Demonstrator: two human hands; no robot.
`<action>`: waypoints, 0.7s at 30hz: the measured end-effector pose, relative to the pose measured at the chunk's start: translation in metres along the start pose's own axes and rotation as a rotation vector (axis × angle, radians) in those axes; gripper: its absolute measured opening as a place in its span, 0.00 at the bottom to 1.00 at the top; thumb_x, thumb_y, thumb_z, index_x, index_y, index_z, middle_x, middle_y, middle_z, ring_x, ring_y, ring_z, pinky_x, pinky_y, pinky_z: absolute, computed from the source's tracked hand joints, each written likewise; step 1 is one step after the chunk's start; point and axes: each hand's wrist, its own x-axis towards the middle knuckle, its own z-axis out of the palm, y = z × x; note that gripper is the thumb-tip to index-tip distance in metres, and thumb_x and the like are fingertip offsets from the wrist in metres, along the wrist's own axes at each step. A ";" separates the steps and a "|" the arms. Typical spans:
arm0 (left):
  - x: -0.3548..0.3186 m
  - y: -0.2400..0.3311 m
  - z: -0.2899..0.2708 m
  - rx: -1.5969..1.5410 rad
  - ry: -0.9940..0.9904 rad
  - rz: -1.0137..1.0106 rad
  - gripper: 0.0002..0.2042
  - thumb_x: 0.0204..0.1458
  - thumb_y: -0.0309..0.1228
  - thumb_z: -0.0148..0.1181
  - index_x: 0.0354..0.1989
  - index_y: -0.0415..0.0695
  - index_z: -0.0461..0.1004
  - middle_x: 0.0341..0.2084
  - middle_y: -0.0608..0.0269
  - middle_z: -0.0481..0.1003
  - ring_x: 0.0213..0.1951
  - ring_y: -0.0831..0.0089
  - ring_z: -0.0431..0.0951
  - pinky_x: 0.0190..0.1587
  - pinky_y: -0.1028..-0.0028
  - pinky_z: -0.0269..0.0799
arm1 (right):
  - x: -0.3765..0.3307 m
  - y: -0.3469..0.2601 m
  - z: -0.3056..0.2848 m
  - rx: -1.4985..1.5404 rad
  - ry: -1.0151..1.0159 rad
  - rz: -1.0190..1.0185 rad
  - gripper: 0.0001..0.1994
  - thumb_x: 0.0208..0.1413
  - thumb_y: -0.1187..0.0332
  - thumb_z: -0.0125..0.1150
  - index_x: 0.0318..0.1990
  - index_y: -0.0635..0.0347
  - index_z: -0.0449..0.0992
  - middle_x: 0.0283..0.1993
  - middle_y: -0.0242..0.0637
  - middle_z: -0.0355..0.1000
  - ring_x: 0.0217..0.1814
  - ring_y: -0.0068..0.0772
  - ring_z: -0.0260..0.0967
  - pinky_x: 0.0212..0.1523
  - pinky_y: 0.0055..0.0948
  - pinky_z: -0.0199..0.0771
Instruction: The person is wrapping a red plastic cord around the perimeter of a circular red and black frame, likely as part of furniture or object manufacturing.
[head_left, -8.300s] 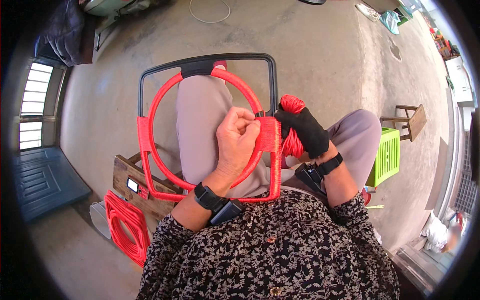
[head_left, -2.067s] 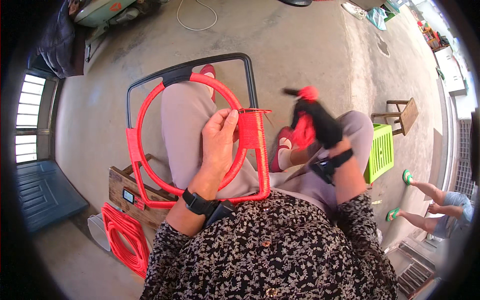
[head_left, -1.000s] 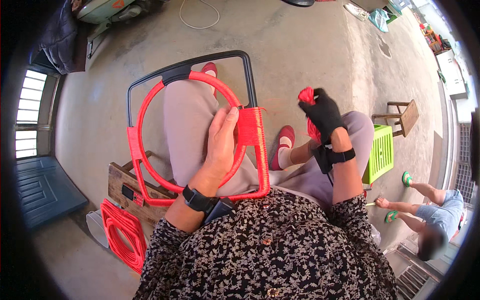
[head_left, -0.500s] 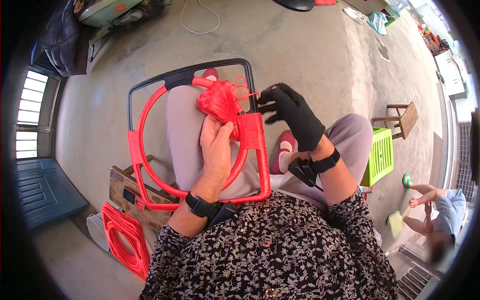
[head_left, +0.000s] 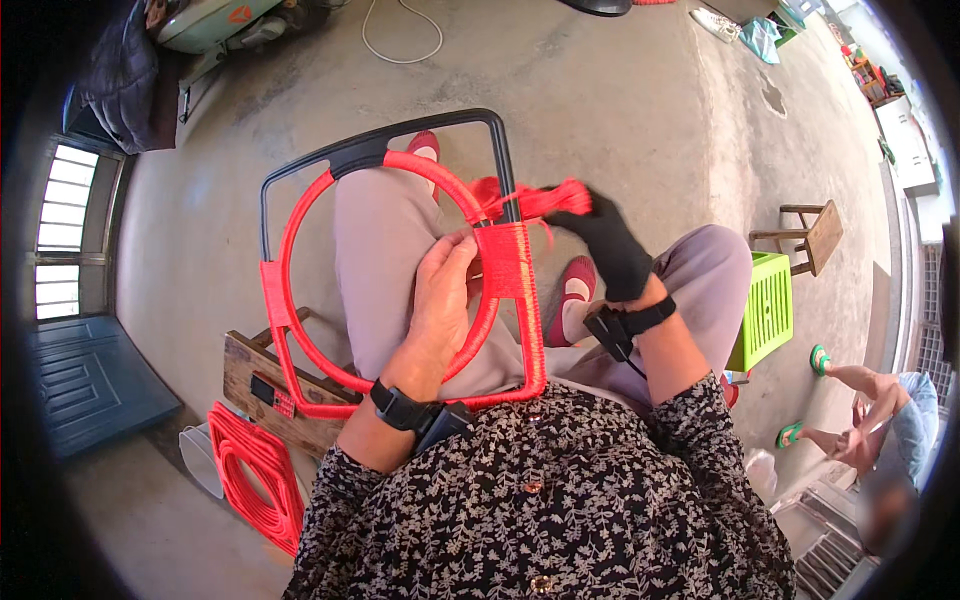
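- Head view, edges and room: the frame [head_left: 534,335], part bare black and part wrapped in red, stands over the lap at centre; concrete floor [head_left: 620,110] stretches beyond it across the upper middle. A wooden stool [head_left: 244,362] sits just beside its lower left corner, and a green crate [head_left: 766,310] bounds the right knee.
- Head view, hands: the bare left hand [head_left: 442,288], near centre, comes up from below, thumb and fingers closed on the frame by the upper left edge of its right-hand band. The black-gloved right hand [head_left: 610,250], right of centre, reaches leftward and grasps the right end of a red cord bundle [head_left: 565,198], which crosses the right-hand bar; its fingertips are partly hidden.
- Head view, counts: one frame with one inner ring [head_left: 300,218] and two wrapped bands; one bundle; two wooden stools; one phone [head_left: 275,395]; two red shoes; one other person [head_left: 910,405], far right.
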 end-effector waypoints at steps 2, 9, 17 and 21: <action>-0.001 0.001 0.002 -0.035 0.003 0.038 0.13 0.59 0.28 0.49 0.51 0.39 0.68 0.37 0.63 0.76 0.37 0.79 0.76 0.39 0.77 0.72 | -0.008 -0.011 -0.020 0.207 0.039 -0.278 0.13 0.56 0.67 0.55 0.46 0.64 0.72 0.44 0.37 0.73 0.49 0.30 0.70 0.54 0.30 0.68; 0.000 0.000 0.009 0.006 0.027 0.221 0.10 0.58 0.27 0.53 0.47 0.38 0.69 0.35 0.66 0.75 0.35 0.82 0.74 0.37 0.81 0.70 | -0.056 -0.051 -0.126 0.783 -0.109 -0.565 0.19 0.61 0.58 0.43 0.50 0.64 0.68 0.49 0.46 0.71 0.55 0.44 0.67 0.65 0.49 0.56; 0.001 -0.003 0.007 -0.026 0.027 0.183 0.09 0.58 0.27 0.54 0.45 0.38 0.70 0.35 0.66 0.75 0.33 0.83 0.74 0.34 0.83 0.70 | -0.032 -0.024 -0.049 0.173 -0.030 -0.045 0.13 0.62 0.64 0.48 0.47 0.65 0.69 0.37 0.37 0.72 0.41 0.30 0.70 0.48 0.28 0.70; -0.002 -0.001 0.009 -0.013 0.039 0.174 0.06 0.58 0.26 0.54 0.41 0.41 0.70 0.33 0.65 0.76 0.33 0.80 0.75 0.37 0.81 0.72 | -0.022 -0.022 0.010 0.016 -0.282 0.199 0.17 0.58 0.61 0.55 0.45 0.69 0.72 0.36 0.40 0.75 0.36 0.29 0.73 0.41 0.27 0.73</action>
